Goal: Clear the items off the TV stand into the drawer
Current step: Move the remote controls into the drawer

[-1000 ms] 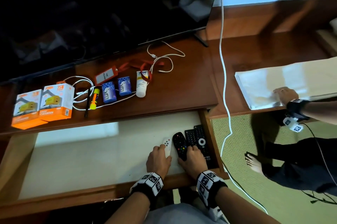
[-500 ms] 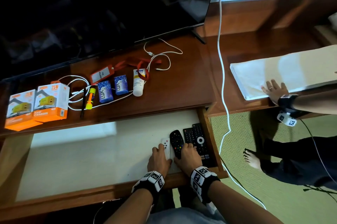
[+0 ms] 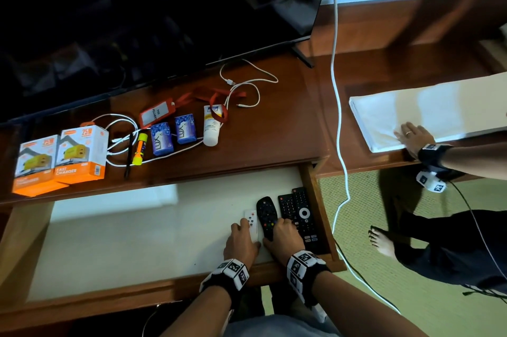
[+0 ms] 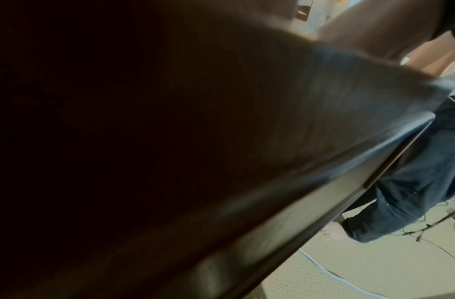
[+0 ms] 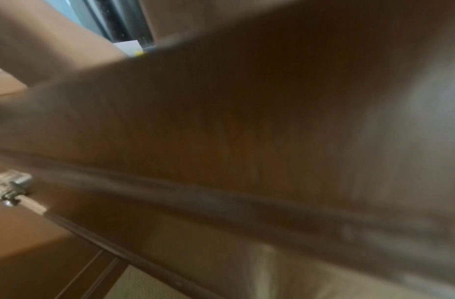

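Observation:
The drawer [image 3: 137, 240] is pulled out, with three remotes at its right end. My left hand [image 3: 241, 239] grips the small white remote [image 3: 251, 220]. My right hand [image 3: 282, 238] lies over the near ends of the rounded black remote [image 3: 266, 213] and the larger black remote [image 3: 300, 210], thumb and fingers around the rounded one. On the TV stand [image 3: 274, 139] lie two orange charger boxes [image 3: 60, 158], a yellow torch [image 3: 140, 148], two blue soap bars [image 3: 172, 135], a white tube [image 3: 211, 125], a red card holder [image 3: 156, 115] and white cables [image 3: 247, 87]. Both wrist views show only blurred dark wood.
The dark TV [image 3: 164, 7] stands behind the items. A white cord [image 3: 338, 117] hangs past the drawer's right side. At the right, another person's hand [image 3: 413, 136] rests on a white sheet [image 3: 439, 106], and their bare foot [image 3: 380, 242] is on the green carpet.
My hands stay on the remotes in the drawer's right end. The other person's hand has shifted on the white sheet. The head view has moved slightly.

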